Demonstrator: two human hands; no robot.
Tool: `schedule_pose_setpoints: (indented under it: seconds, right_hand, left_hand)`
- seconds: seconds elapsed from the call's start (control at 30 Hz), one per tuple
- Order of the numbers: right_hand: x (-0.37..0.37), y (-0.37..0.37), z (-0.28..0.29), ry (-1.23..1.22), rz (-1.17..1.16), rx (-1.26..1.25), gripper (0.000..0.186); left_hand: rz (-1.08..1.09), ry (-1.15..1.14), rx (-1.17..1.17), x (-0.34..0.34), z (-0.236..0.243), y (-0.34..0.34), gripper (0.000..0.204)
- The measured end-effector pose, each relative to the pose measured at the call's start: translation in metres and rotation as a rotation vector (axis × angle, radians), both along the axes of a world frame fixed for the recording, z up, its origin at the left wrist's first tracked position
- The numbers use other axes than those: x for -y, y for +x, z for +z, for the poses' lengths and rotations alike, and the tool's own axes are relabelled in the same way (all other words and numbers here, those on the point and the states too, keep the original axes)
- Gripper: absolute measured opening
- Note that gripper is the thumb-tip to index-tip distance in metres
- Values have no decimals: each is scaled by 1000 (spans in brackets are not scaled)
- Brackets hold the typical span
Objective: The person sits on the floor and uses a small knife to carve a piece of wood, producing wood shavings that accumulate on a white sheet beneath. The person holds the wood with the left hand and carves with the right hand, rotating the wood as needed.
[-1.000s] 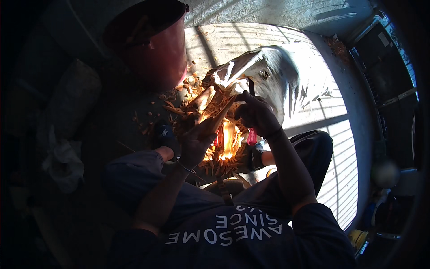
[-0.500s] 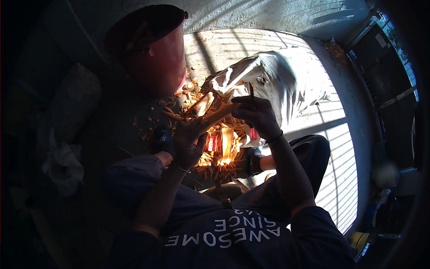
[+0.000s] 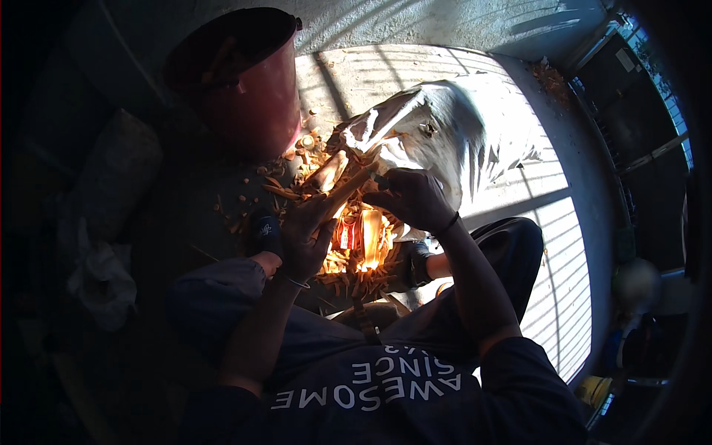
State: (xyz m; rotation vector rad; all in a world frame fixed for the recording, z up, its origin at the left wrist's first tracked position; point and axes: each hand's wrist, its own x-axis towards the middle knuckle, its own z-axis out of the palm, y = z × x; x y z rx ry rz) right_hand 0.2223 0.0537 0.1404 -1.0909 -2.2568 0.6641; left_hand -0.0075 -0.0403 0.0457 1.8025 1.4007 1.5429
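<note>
My left hand (image 3: pixel 302 230) is closed round the lower end of a long pale stick-like piece (image 3: pixel 348 194), which slants up to the right; I cannot tell whether it is wood or a root. My right hand (image 3: pixel 417 200) is closed on a small knife (image 3: pixel 380 180), mostly hidden by the fingers, its visible part against the upper end of the piece. A curled strip (image 3: pixel 368 154) stands at that end. Below the hands, thick pale pieces (image 3: pixel 372 239) and a red packet (image 3: pixel 348 234) lie among many shavings (image 3: pixel 363 282).
A tall dark red bucket (image 3: pixel 259 104) with long pieces inside stands at the far left. A crumpled grey-white sheet or sack (image 3: pixel 460 133) covers the floor beyond my right hand. Pale sacks (image 3: pixel 104 274) lie in shade at left. My feet flank the shavings.
My right hand has come down and slightly left along the piece, and the knife has turned from pointing up to lying against it. A curled strip now shows at the piece's upper end.
</note>
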Motion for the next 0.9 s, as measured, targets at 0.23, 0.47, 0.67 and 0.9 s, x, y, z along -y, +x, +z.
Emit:
schedule_pose_setpoints:
  seconds: [0.23,0.47,0.67,0.9]
  right_hand:
    - [-3,-4,-9,233,-140,49,42]
    - [-5,-2,-12,222,-189,68,43]
    - [2,-8,1,6,-223,72,52]
    - [-24,12,-32,14,-81,27,30]
  left_hand:
    - [-9,-18,-16,2,1,1,42]
    - [-19,-23,-1,2,-2,2,41]
    - [-17,33,-95,4,6,-3,42]
    - [-20,180,-288,9,25,5,42]
